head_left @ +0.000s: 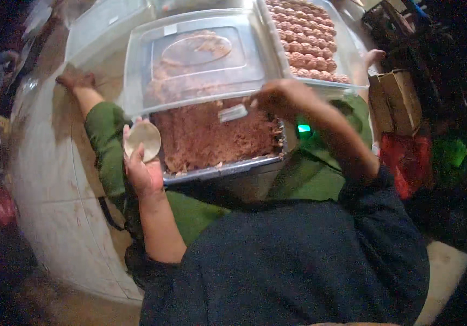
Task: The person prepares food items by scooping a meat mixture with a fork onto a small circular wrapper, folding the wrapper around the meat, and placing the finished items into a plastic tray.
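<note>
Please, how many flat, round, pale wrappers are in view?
1: the pale wrapper is in the left hand, left of the tray of brown filling. More may be hidden underneath.

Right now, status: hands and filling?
Left hand holding round dough wrapper. Right hand gripping pale flat tool over brown filling. Translucent lid covers far part of tray.

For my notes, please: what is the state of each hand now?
Left hand: holding a round pale disc.
Right hand: holding a pale flat tool, blurred.
</note>
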Action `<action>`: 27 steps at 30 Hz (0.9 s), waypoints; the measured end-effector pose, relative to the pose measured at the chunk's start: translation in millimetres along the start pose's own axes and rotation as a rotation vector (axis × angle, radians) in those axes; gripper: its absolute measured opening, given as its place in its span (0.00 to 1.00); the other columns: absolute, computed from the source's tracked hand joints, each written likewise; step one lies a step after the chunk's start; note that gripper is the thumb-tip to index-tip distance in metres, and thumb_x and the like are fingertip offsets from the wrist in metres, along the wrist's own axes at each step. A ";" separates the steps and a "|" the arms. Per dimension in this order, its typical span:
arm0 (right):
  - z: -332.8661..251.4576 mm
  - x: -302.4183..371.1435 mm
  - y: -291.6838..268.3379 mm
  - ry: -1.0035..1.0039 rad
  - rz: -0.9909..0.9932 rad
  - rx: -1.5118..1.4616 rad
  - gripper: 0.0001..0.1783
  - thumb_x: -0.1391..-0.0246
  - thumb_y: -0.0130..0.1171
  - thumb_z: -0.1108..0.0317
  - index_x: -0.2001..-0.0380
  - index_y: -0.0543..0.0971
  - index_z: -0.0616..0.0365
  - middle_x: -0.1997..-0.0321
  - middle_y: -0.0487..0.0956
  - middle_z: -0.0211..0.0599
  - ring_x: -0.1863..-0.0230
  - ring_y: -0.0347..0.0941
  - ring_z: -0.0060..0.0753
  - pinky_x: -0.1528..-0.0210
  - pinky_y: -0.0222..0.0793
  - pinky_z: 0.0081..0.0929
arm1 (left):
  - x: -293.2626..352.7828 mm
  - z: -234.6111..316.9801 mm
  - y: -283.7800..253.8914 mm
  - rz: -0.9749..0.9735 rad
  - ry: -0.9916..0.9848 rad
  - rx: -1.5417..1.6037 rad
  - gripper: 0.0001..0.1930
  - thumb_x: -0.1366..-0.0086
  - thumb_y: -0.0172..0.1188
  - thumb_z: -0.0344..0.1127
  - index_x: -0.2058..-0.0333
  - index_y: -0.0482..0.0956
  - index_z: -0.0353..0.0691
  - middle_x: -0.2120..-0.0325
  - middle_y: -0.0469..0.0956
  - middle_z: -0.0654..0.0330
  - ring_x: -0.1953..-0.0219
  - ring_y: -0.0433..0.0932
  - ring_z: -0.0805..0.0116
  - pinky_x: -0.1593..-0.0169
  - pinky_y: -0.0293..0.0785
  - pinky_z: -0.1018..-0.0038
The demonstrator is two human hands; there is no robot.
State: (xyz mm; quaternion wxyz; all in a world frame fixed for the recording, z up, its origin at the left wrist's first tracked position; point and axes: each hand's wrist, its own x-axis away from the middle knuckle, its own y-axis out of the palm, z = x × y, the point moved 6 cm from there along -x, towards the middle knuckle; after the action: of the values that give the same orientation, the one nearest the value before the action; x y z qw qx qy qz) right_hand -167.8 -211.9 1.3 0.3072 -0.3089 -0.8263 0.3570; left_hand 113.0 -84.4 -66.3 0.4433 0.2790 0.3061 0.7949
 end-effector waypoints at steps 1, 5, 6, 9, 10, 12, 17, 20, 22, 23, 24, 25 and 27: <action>-6.0 0.3 21.4 -0.208 0.135 0.182 0.09 0.50 0.54 0.61 0.65 0.80 0.41 0.66 0.79 0.31 0.69 0.75 0.33 0.68 0.71 0.31 | -1.0 3.4 -3.4 0.024 0.016 0.019 0.29 0.48 0.42 0.20 0.44 0.55 0.35 0.46 0.61 0.46 0.43 0.61 0.54 0.40 0.56 0.61; -38.0 -22.1 74.5 -0.303 0.179 0.164 0.13 0.49 0.50 0.57 0.77 0.75 0.55 0.76 0.75 0.41 0.71 0.74 0.38 0.70 0.68 0.37 | -5.2 4.5 -14.9 -0.005 0.057 0.098 0.24 0.41 0.45 0.30 0.45 0.58 0.33 0.48 0.63 0.46 0.44 0.62 0.54 0.41 0.58 0.62; -31.5 -29.9 84.4 -0.308 0.246 -0.101 0.13 0.50 0.50 0.59 0.78 0.74 0.56 0.77 0.74 0.41 0.71 0.74 0.39 0.71 0.68 0.37 | -4.6 5.1 -15.1 0.015 0.066 0.120 0.24 0.40 0.45 0.33 0.45 0.58 0.32 0.48 0.63 0.46 0.44 0.62 0.54 0.41 0.58 0.62; -57.7 -42.7 94.0 -0.328 0.351 -0.146 0.09 0.52 0.50 0.63 0.78 0.73 0.57 0.78 0.74 0.42 0.72 0.74 0.39 0.72 0.68 0.35 | -0.2 9.8 -17.2 0.060 0.071 0.124 0.23 0.37 0.44 0.38 0.46 0.58 0.32 0.48 0.64 0.47 0.45 0.63 0.54 0.41 0.58 0.62; -69.2 -44.8 96.6 -0.333 0.375 -0.034 0.08 0.54 0.51 0.64 0.77 0.73 0.57 0.78 0.74 0.41 0.73 0.74 0.38 0.73 0.68 0.34 | 1.5 9.2 -15.7 0.070 0.063 0.117 0.24 0.36 0.44 0.40 0.46 0.59 0.31 0.48 0.64 0.47 0.45 0.63 0.54 0.41 0.58 0.62; -40.5 -72.1 137.1 -0.606 0.491 0.132 0.05 0.58 0.52 0.67 0.76 0.73 0.56 0.81 0.73 0.40 0.76 0.75 0.36 0.78 0.69 0.32 | 2.2 5.0 -9.1 0.053 0.033 0.161 0.23 0.36 0.44 0.39 0.46 0.59 0.31 0.48 0.64 0.47 0.45 0.63 0.54 0.41 0.58 0.62; -84.2 -62.0 133.4 -0.749 0.403 0.819 0.07 0.62 0.54 0.65 0.75 0.74 0.53 0.83 0.71 0.34 0.82 0.71 0.32 0.85 0.63 0.30 | -5.1 3.4 -18.4 0.069 0.025 0.229 0.22 0.36 0.44 0.39 0.47 0.60 0.32 0.48 0.64 0.46 0.46 0.63 0.54 0.41 0.59 0.61; -65.0 -48.4 156.9 -1.014 0.430 0.609 0.07 0.64 0.56 0.63 0.79 0.74 0.52 0.84 0.69 0.32 0.83 0.68 0.33 0.84 0.61 0.31 | -2.5 2.9 -8.7 0.089 0.009 0.226 0.21 0.35 0.43 0.39 0.47 0.59 0.32 0.49 0.65 0.46 0.47 0.65 0.54 0.42 0.61 0.61; -61.2 -45.3 172.0 -1.086 0.428 0.407 0.08 0.65 0.56 0.61 0.84 0.75 0.53 0.85 0.69 0.33 0.83 0.68 0.35 0.83 0.62 0.33 | -1.0 2.9 -13.4 0.098 0.005 0.201 0.21 0.35 0.43 0.38 0.47 0.59 0.32 0.49 0.65 0.46 0.47 0.65 0.55 0.43 0.61 0.62; -52.0 -50.2 173.3 -1.060 0.414 0.436 0.08 0.65 0.56 0.62 0.84 0.75 0.54 0.84 0.70 0.35 0.82 0.70 0.36 0.82 0.63 0.34 | -2.7 1.6 -13.7 0.073 -0.002 0.206 0.21 0.35 0.43 0.38 0.47 0.59 0.32 0.49 0.65 0.46 0.47 0.65 0.55 0.43 0.61 0.62; -59.6 -50.1 167.7 -0.996 0.330 0.417 0.07 0.64 0.56 0.63 0.84 0.76 0.55 0.83 0.72 0.38 0.81 0.71 0.37 0.81 0.65 0.35 | -3.5 1.4 -20.0 0.059 -0.004 0.210 0.21 0.35 0.44 0.38 0.47 0.60 0.33 0.49 0.65 0.47 0.47 0.65 0.56 0.43 0.61 0.62; -66.0 -48.5 160.4 -0.922 0.256 0.399 0.07 0.63 0.55 0.65 0.84 0.76 0.57 0.83 0.73 0.42 0.79 0.73 0.39 0.80 0.66 0.37 | -3.8 1.5 -23.1 0.039 -0.014 0.205 0.21 0.35 0.44 0.38 0.47 0.60 0.33 0.49 0.65 0.47 0.47 0.65 0.56 0.43 0.61 0.62; -70.6 -45.6 148.8 -0.817 0.175 0.377 0.07 0.63 0.54 0.68 0.84 0.77 0.59 0.81 0.75 0.46 0.77 0.76 0.41 0.78 0.69 0.38 | -2.8 -2.1 -24.8 0.028 -0.050 0.206 0.21 0.35 0.44 0.39 0.47 0.60 0.33 0.49 0.65 0.47 0.47 0.65 0.57 0.43 0.61 0.63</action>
State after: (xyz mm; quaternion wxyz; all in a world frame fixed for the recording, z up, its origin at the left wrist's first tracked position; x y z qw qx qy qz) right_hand -44.8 -134.4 -88.6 -0.0242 -0.1503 -0.7712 0.6181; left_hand 126.1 -76.9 -86.3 0.4085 0.3469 0.3713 0.7582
